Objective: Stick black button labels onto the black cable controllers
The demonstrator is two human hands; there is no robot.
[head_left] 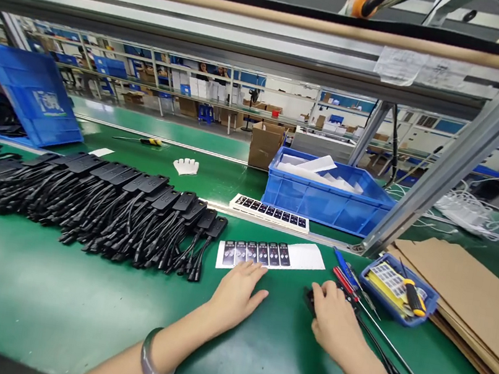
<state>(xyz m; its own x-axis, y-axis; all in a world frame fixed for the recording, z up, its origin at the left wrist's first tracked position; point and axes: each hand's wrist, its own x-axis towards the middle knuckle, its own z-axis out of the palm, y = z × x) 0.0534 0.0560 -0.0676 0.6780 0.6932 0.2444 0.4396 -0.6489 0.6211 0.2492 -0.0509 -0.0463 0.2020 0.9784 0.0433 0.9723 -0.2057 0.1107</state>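
Observation:
A white sticker sheet (307, 258) lies on the green bench, with several dark printed labels on its left part. My left hand (236, 291) rests at the sheet's lower edge, its fingers stretched out and thumb apart, holding nothing. To the right, my right hand (333, 315) has its fingers curled over a black device (309, 298), mostly hidden beneath it. Black cables (386, 354) run out past the wrist. A long row of black cabled devices (130, 185) is piled on the left. Beyond the sheet is a white strip of dark labels (269, 211).
A blue bin (322, 201) of white sheets stands behind. A red screwdriver (345, 281) lies near a small blue tray (412, 321). Cardboard sheets (472, 295) are stacked at right. A tilted blue crate (38, 96), a white glove (185, 166) and a metal post (457, 143) are also there.

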